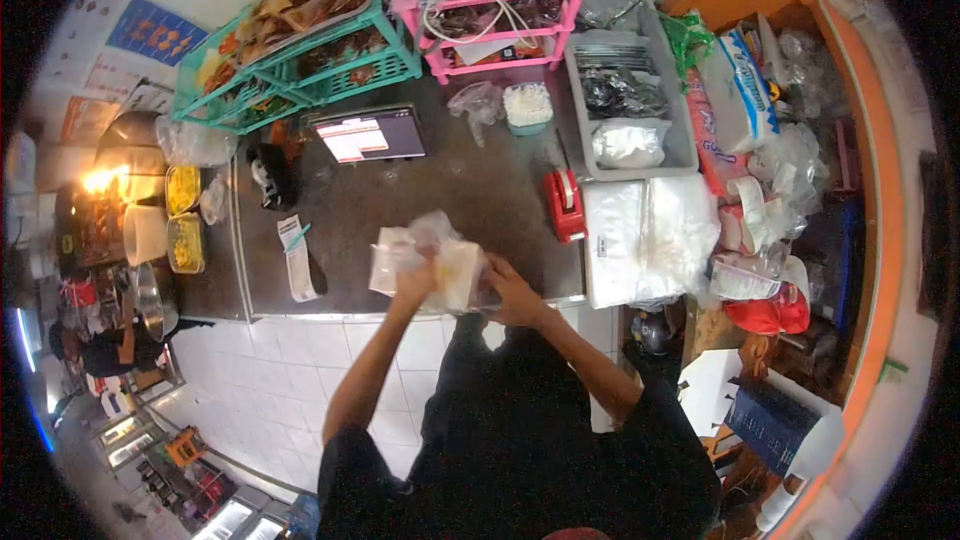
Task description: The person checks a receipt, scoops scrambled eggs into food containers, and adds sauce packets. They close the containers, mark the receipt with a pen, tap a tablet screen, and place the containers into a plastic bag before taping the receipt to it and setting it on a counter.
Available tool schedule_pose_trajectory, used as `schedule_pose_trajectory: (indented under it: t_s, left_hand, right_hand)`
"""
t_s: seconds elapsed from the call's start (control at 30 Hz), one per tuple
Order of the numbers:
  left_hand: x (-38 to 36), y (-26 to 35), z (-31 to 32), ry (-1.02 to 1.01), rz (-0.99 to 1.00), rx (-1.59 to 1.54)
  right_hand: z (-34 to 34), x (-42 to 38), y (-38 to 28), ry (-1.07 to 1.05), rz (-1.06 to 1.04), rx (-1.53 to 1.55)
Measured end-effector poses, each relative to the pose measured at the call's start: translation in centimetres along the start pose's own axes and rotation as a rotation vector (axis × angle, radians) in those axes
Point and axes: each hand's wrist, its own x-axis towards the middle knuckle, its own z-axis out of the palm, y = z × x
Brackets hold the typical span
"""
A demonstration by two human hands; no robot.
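A white boxy package with clear plastic about it is at the front edge of the dark counter, before my body. My left hand is closed on the package from the near side. At its right edge my right hand has its fingers bent against the plastic, gripping it. Whether the plastic is one bag or several layers I cannot make out. To the left a paper slip with a light-blue pen-like stick on it lies on the counter.
A red tape dispenser and a stack of clear plastic bags are on the right. Behind stand a tablet, a tub of white contents, a grey bin, a pink rack and a green rack.
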Motion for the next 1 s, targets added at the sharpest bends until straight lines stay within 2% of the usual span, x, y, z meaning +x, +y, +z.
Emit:
schedule_pose_trajectory:
  t_s: [0.07, 0.1, 0.13, 0.17, 0.2, 0.23, 0.27, 0.3, 0.37, 0.43, 0.5, 0.53, 0.6, 0.63, 0.67, 0.7, 0.73, 0.8, 0.87, 0.9, 0.97, 1.0]
  left_hand:
    - [0.6, 3.7, 6.0, 0.054, -0.135, -0.861]
    - [0.6, 5.3, 7.5, 0.117, -0.174, -1.116]
    - [1.5, 6.2, 4.6, 0.309, -0.099, -1.118]
    - [2.5, 7.1, 1.4, 0.497, -0.022, -1.094]
    - [3.1, 7.2, 0.6, 0.331, -0.006, -1.13]
    - [3.1, 7.8, 1.6, 0.328, -0.016, -1.14]
    - [2.9, 8.6, 2.9, 0.227, -0.153, -1.338]
    - [2.7, 8.9, 3.3, 0.172, -0.224, -1.436]
    - [2.4, 9.1, 3.4, 0.099, -0.306, -1.515]
    - [2.2, 9.4, 4.5, 0.085, -0.315, -1.492]
    - [2.7, 10.7, 6.5, 0.423, -0.286, -1.468]
    - [2.9, 10.7, 6.0, 0.429, -0.296, -1.469]
    - [3.0, 10.5, 4.6, 0.417, -0.411, -1.615]
    - [3.2, 10.2, 3.4, 0.416, -0.421, -1.617]
    - [3.8, 9.5, 1.6, 0.288, -0.532, -1.822]
    - [4.4, 8.5, -0.4, 0.153, -0.653, -2.021]
    - [5.2, 6.7, -2.5, -0.141, -0.72, -1.987]
    - [6.0, 5.9, -2.6, -0.453, -0.799, -1.932]
    - [6.1, 7.7, 0.7, 0.027, -0.635, -2.058]
    - [5.9, 6.9, -0.6, 0.018, -0.645, -2.054]
    - [6.1, 5.1, -3.9, 0.124, -0.594, -2.171]
    - [6.2, 4.8, -4.2, 0.157, -0.572, -2.208]
  right_hand:
    - [-3.3, 1.7, 2.9, -0.133, -0.212, -0.14]
    - [-5.7, 3.3, 4.4, -0.138, -0.037, -0.112]
    - [-8.3, 5.8, 5.1, -0.143, 0.139, -0.082]
    - [-11.7, 9.5, 2.5, 0.081, 0.212, -0.113]
    - [-13.7, 12.7, 4.4, 0.311, 0.233, -0.192]
    - [-15.7, 16.1, 5.9, 0.525, 0.15, -0.199]
    - [-17.6, 19.4, 8.5, 0.568, 0.168, -0.348]
    - [-19.1, 22.2, 11.7, 0.575, 0.058, -0.57]
    - [-20.7, 26.0, 15.4, 0.372, 0.024, -0.719]
    - [-20.8, 27.5, 17.5, 0.315, 0.067, -0.74]
    - [-21.0, 28.2, 17.8, 0.26, 0.119, -0.868]
    - [-21.2, 28.2, 16.7, 0.253, 0.11, -0.869]
    - [-21.9, 27.6, 13.9, 0.367, 0.113, -0.681]
    - [-21.9, 26.7, 11.1, 0.5, 0.04, -0.586]
    - [-21.4, 25.5, 8.0, 0.629, -0.035, -0.485]
    - [-20.4, 23.9, 5.8, 0.619, 0.035, -0.33]
    - [-18.7, 21.8, 4.0, 0.602, 0.11, -0.171]
    - [-12.4, 16.3, 1.1, 0.511, 0.321, 0.559]
    - [-6.6, 11.7, 0.4, 0.383, 0.449, 0.652]
    - [-4.1, 9.9, 0.6, 0.384, 0.477, 0.679]
    - [-0.7, 7.1, 1.6, 0.396, 0.506, 0.712]
    - [0.2, 6.3, 1.6, 0.374, 0.439, 0.706]
